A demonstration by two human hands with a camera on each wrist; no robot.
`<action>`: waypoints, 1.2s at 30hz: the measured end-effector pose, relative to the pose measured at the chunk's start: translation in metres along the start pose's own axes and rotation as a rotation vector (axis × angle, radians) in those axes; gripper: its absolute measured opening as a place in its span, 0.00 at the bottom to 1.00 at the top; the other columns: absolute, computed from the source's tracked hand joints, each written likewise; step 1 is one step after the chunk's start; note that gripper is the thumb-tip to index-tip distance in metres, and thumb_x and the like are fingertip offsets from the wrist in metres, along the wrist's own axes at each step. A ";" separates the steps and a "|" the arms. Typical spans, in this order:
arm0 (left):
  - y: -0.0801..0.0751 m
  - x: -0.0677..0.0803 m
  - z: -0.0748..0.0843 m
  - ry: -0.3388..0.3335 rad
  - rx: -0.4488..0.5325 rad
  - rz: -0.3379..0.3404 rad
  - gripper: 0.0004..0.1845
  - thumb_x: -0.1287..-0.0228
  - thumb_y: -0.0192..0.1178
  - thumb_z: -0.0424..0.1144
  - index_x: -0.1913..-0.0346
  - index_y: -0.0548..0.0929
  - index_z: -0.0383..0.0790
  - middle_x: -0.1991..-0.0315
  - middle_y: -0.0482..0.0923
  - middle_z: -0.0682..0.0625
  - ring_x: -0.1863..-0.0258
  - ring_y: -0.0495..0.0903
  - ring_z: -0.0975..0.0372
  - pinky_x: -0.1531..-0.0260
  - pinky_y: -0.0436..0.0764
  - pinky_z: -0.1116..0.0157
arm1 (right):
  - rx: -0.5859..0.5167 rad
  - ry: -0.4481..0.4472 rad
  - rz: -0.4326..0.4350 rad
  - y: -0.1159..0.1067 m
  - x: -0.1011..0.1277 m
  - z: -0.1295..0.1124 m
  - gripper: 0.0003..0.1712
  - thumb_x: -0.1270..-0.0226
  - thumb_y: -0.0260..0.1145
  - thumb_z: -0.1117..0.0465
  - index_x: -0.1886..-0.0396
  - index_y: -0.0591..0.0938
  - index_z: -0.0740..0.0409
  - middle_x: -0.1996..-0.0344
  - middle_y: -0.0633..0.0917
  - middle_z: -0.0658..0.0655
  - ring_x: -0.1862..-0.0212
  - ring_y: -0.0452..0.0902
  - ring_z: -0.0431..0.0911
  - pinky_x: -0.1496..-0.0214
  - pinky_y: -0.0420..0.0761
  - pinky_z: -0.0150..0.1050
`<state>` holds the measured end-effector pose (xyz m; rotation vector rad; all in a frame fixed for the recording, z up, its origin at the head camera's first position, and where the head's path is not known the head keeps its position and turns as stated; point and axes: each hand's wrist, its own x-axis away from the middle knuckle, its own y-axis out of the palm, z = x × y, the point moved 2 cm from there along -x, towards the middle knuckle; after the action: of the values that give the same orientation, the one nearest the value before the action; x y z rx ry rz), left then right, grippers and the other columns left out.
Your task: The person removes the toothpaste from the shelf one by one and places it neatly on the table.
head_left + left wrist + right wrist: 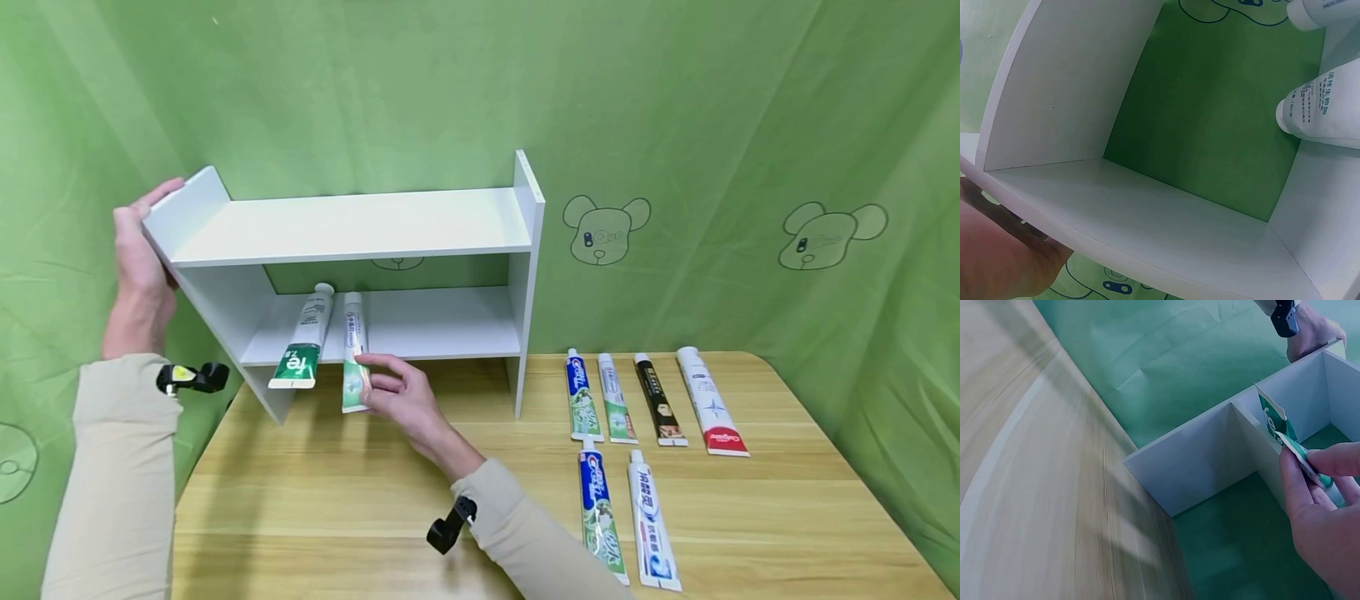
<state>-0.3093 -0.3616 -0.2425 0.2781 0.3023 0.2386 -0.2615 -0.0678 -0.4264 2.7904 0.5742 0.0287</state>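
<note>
A white two-tier shelf (352, 225) stands at the back left of a wooden table (337, 500). My left hand (142, 242) holds the top of its left side panel; the left wrist view shows the palm (997, 256) against the shelf (1147, 212). Two toothpaste tubes lie on the lower shelf with their tails over the front edge. My right hand (367, 375) pinches the tail of the green-white tube (352, 342), also seen in the right wrist view (1300, 456). The tube with a dark green tail (303, 342) lies just left of it, untouched.
Several more toothpaste tubes lie on the table right of the shelf: a back row with a black tube (660, 400) and a white-red tube (712, 404), and two in front (600, 508). Green cloth hangs behind and to the sides.
</note>
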 end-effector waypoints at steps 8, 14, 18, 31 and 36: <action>0.001 -0.002 -0.001 0.003 -0.009 -0.005 0.26 0.20 0.36 0.50 0.30 0.75 0.49 0.45 0.80 0.49 0.60 0.80 0.62 0.69 0.79 0.71 | 0.027 -0.049 -0.016 -0.001 0.003 0.002 0.36 0.42 0.64 0.80 0.35 0.81 0.51 0.47 0.86 0.60 0.50 0.86 0.52 0.50 0.87 0.45; 0.001 -0.003 -0.002 0.002 -0.022 -0.009 0.26 0.20 0.36 0.50 0.30 0.75 0.49 0.45 0.80 0.49 0.60 0.80 0.63 0.69 0.79 0.71 | 0.049 -0.062 -0.023 0.000 0.006 0.004 0.36 0.43 0.65 0.81 0.35 0.82 0.51 0.46 0.85 0.61 0.54 0.86 0.51 0.51 0.87 0.44; 0.000 -0.004 -0.003 -0.001 -0.020 -0.005 0.26 0.20 0.36 0.50 0.30 0.75 0.50 0.45 0.80 0.49 0.61 0.80 0.63 0.69 0.78 0.70 | 0.055 -0.067 -0.023 0.000 0.008 0.007 0.36 0.44 0.66 0.81 0.36 0.82 0.51 0.46 0.85 0.63 0.54 0.86 0.50 0.52 0.87 0.43; 0.002 -0.004 -0.004 0.000 -0.025 -0.009 0.26 0.20 0.36 0.50 0.30 0.75 0.50 0.45 0.79 0.50 0.59 0.79 0.63 0.68 0.78 0.70 | 0.065 -0.065 -0.022 -0.003 0.017 0.008 0.35 0.43 0.69 0.81 0.36 0.82 0.54 0.48 0.86 0.63 0.52 0.86 0.52 0.50 0.86 0.42; 0.002 -0.004 -0.004 0.001 -0.021 -0.008 0.26 0.20 0.36 0.50 0.30 0.75 0.50 0.45 0.79 0.50 0.60 0.79 0.63 0.68 0.78 0.71 | 0.073 -0.075 -0.035 -0.005 0.022 0.008 0.35 0.43 0.69 0.80 0.35 0.81 0.54 0.48 0.86 0.61 0.53 0.86 0.49 0.50 0.86 0.42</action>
<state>-0.3149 -0.3601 -0.2446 0.2558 0.3020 0.2343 -0.2429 -0.0567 -0.4360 2.8371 0.6165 -0.1051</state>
